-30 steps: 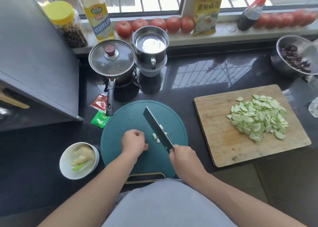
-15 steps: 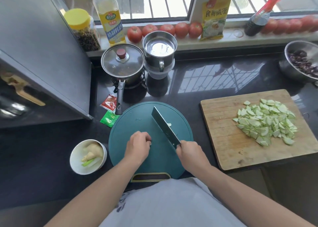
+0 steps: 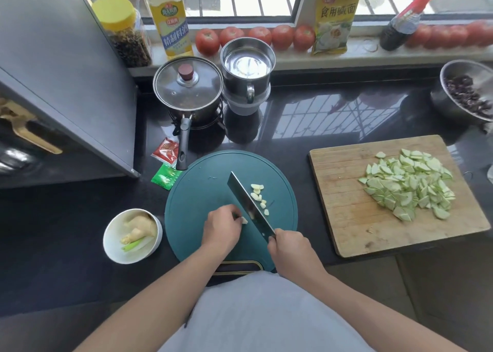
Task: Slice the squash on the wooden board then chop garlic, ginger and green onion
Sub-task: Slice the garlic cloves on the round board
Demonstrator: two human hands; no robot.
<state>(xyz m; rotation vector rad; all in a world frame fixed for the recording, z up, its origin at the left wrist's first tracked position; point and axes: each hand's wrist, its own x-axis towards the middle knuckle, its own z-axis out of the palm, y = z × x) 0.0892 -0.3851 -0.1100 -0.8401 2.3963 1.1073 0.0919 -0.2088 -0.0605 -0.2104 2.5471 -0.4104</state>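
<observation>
Since half a second back: cleaver (image 3: 250,207) tipped up off the cut, so a whole trail of garlic slices (image 3: 258,197) showing on its right side where only a sliver peeked out before. Squash part clearly done already, pale green squash slices (image 3: 408,185) heaped on the wooden board (image 3: 344,191) off to the right, well apart from the action. So, mid garlic step now, on the round teal board (image 3: 200,191). Left hand (image 3: 221,226) curled over with fingertips pinching the last stub of the garlic clove (image 3: 244,220), right up against the flat of the blade. Right hand (image 3: 289,246) wrapped tight around the cleaver handle, blade angled away toward the far-left. Not much clove left to hold, so probably just a cut or two more before running out of finger room. Next move, as a guess: knuckles tucked, blade straight down right beside the fingertips, then maybe gathering the slices for a rough mince. After that, ginger (image 3: 140,226) and green onion (image 3: 132,245) waiting untouched in the white bowl (image 3: 112,241) just left of the teal board, close enough for an easy grab with the left. Main worry: fingertips that near the edge on such a tiny piece.
</observation>
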